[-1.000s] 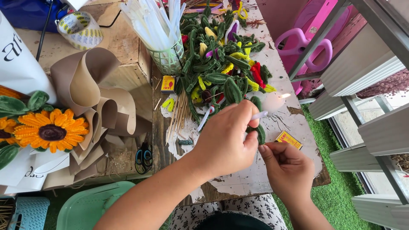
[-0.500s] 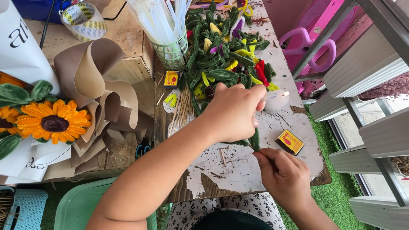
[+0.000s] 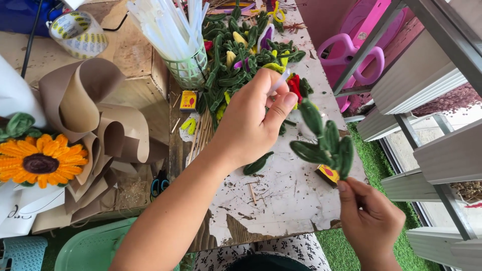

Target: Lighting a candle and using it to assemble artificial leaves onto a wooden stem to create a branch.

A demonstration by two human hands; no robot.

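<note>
The right hand [image 3: 370,221] pinches the base of a fuzzy green pipe-cleaner stem with looped leaves [image 3: 325,145], holding it upright above the desk [image 3: 281,200], whose white paint is chipped and scratched. The left hand [image 3: 251,125] is raised beside it, fingers [image 3: 281,108] pressed together on a thin pale stick [image 3: 279,83]. Behind lies a heap of plush green stems with yellow, purple and red buds [image 3: 241,55], next to a mesh cup of translucent glue sticks [image 3: 175,35]. Curled brown kraft paper [image 3: 95,120] sits at left.
</note>
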